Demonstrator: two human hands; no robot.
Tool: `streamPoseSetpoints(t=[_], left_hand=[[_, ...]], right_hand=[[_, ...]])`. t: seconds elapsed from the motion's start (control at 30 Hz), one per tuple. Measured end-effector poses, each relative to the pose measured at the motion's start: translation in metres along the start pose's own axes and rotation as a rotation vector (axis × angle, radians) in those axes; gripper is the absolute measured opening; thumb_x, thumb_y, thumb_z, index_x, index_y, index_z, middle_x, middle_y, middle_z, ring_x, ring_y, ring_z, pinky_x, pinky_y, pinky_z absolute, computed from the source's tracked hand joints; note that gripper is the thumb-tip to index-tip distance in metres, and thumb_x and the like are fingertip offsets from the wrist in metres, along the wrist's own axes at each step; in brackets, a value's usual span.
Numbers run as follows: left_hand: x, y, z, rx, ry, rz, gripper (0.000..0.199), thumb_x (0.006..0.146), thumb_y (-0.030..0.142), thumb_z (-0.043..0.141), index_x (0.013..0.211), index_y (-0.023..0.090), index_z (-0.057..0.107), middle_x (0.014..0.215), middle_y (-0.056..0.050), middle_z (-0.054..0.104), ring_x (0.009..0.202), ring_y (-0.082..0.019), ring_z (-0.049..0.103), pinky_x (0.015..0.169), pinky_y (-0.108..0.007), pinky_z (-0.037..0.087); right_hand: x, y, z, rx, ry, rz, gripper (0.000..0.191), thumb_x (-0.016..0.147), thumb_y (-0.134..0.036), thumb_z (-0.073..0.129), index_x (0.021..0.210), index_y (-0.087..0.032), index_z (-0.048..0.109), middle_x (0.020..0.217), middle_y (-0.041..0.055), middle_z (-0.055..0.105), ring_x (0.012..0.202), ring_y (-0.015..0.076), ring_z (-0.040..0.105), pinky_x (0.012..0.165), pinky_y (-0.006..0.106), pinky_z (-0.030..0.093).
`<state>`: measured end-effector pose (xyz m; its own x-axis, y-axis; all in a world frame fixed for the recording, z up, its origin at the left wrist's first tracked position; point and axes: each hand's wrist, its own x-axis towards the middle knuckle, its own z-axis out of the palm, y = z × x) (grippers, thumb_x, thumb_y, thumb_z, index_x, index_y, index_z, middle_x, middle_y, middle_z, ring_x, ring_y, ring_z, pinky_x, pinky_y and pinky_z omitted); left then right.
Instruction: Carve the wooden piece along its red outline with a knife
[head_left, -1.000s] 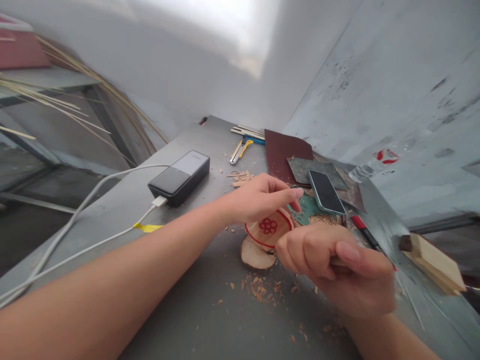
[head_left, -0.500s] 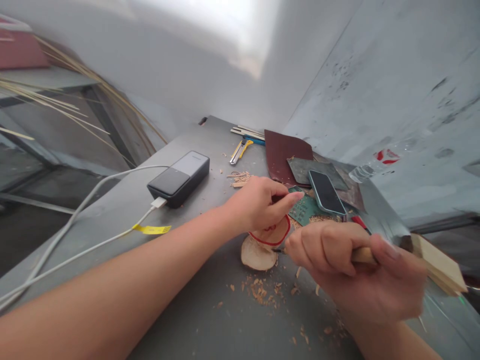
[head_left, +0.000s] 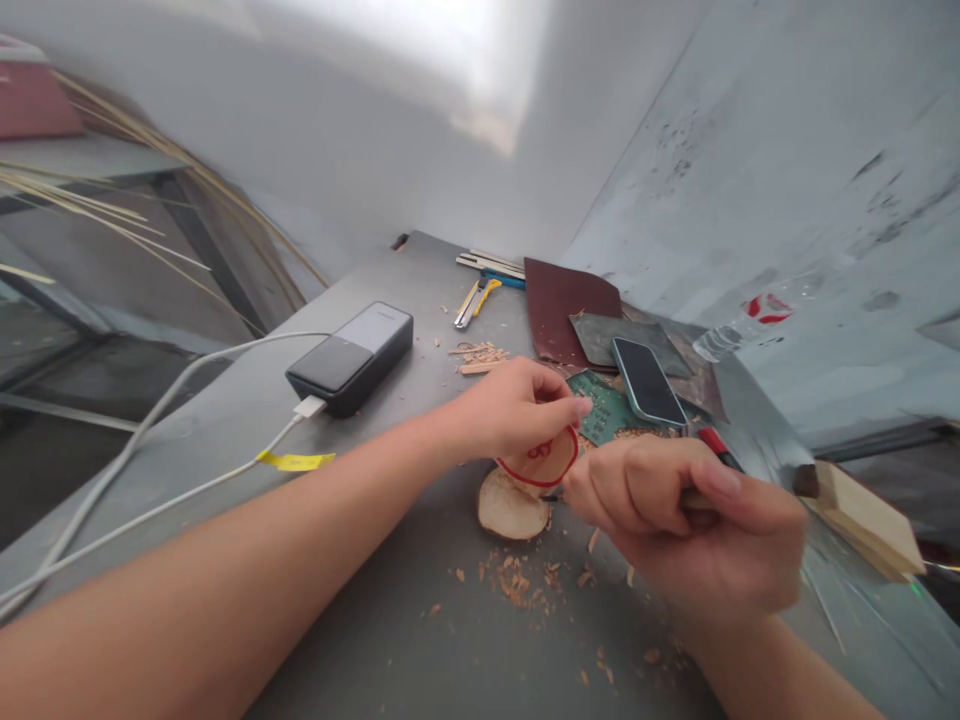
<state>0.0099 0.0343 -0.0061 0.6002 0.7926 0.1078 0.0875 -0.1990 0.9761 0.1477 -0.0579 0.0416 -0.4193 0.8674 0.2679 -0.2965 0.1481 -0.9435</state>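
Note:
My left hand (head_left: 529, 405) is closed on the far edge of a wooden piece marked with a red outline (head_left: 551, 462); its fingertips are partly hidden. Just below this piece, touching it, is a pale round wood slice (head_left: 513, 507) with a bark rim. Whether the two are joined I cannot tell. My right hand (head_left: 675, 510) is wrapped round the wooden handle of a carving tool (head_left: 553, 497). Its thin dark metal end points left, against the wood near where the two pieces meet. Most of the handle is hidden by my fingers.
Wood shavings (head_left: 517, 585) litter the grey table. A power bank (head_left: 352, 360) with a white cable lies left. Farther back are a yellow utility knife (head_left: 476, 302), brown leather (head_left: 566, 310) and a phone (head_left: 649, 380) beside a green board (head_left: 604, 412). Right: a plastic bottle (head_left: 742, 325), a wooden block (head_left: 862, 515).
My right hand has drifted slightly left and its thumb has shifted along the handle. The whole view has moved a little. My left hand keeps its hold on the marked wood.

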Motion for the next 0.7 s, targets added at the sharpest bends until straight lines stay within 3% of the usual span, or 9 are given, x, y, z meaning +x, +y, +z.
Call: streamPoseSetpoints(t=[0.2,0.4,0.6,0.7], left_hand=[[0.0,-0.004,0.006,0.242,0.123,0.136,0.053,0.097,0.048,0.048,0.054,0.018,0.041,0.052,0.005,0.033,0.054,-0.01,0.03,0.05,-0.026,0.022],[-0.001,-0.001,0.007,0.234,0.197,0.2,0.053,0.1,0.044,0.045,0.055,0.019,0.031,0.053,0.005,0.026,0.054,-0.01,0.025,0.052,-0.029,0.02],[-0.01,0.005,0.003,0.269,0.164,0.299,0.052,0.102,0.041,0.042,0.058,0.02,0.025,0.056,0.005,0.021,0.055,-0.011,0.022,0.053,-0.031,0.019],[-0.013,0.009,0.002,0.316,0.175,0.318,0.052,0.103,0.041,0.039,0.057,0.021,0.024,0.053,0.005,0.022,0.052,-0.011,0.021,0.052,-0.031,0.019]], right_hand=[[0.005,0.011,-0.001,0.109,0.039,-0.04,0.049,0.093,-0.042,0.051,0.056,-0.021,0.027,0.048,-0.0048,0.02,0.043,0.0108,0.019,0.043,0.031,0.019],[-0.002,0.008,-0.001,0.104,0.068,-0.016,0.053,0.096,-0.044,0.05,0.055,-0.021,0.027,0.048,-0.0046,0.021,0.043,0.0114,0.02,0.043,0.033,0.02],[-0.011,-0.021,0.008,-0.078,0.113,0.016,0.064,0.096,-0.055,0.055,0.053,-0.02,0.024,0.046,-0.0035,0.023,0.045,0.0136,0.026,0.048,0.036,0.028],[-0.018,-0.027,0.014,-0.208,0.097,-0.029,0.063,0.102,-0.058,0.044,0.055,-0.02,0.027,0.045,-0.0032,0.023,0.044,0.0146,0.03,0.049,0.037,0.032]])
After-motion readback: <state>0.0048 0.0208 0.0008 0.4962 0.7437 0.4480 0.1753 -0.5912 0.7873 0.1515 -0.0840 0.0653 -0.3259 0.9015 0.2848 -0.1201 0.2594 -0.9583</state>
